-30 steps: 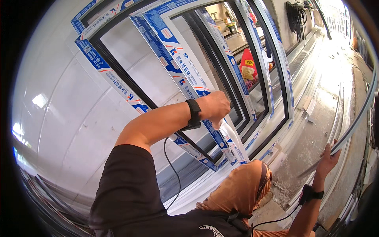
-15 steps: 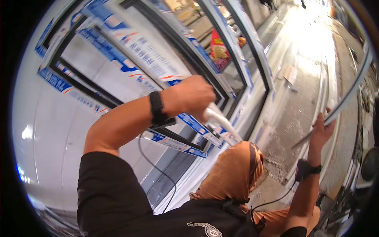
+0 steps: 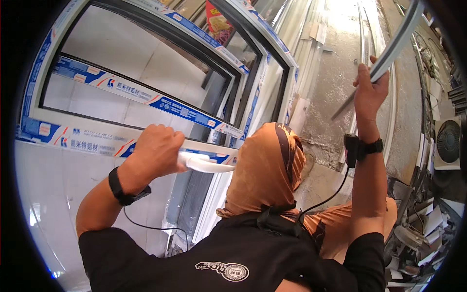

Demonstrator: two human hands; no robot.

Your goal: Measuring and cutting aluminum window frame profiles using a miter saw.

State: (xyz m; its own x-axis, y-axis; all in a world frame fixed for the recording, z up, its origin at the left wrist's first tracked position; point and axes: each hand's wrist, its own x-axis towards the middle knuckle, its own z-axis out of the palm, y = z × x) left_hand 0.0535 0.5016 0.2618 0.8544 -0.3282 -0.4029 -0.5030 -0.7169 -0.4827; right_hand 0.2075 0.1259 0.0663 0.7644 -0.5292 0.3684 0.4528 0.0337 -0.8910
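My left hand (image 3: 158,150) is closed round a white curved lever-like handle (image 3: 206,163), its tapered end sticking out to the right. It lies against the lower rail of a window frame (image 3: 92,141) with blue-and-white printed film; whether the handle is fixed to it is hidden. My right hand (image 3: 370,92), raised on the right, grips a long thin grey strip (image 3: 396,46). One end of the strip points down toward the floor; the other runs up out of view. Black bands with cabled boxes sit on both wrists.
Brown-trousered knees (image 3: 262,170) are bent in front of me. Long pale profiles (image 3: 292,29) lie along the floor beyond the frame. A red-and-yellow bag (image 3: 219,22) shows behind the glass. At right stand a fan unit (image 3: 447,141) and piled offcuts (image 3: 433,219).
The view has turned, and the window frame now appears more level. My left hand, still on the white handle, appears farther left and lower. My right hand with the strip appears higher.
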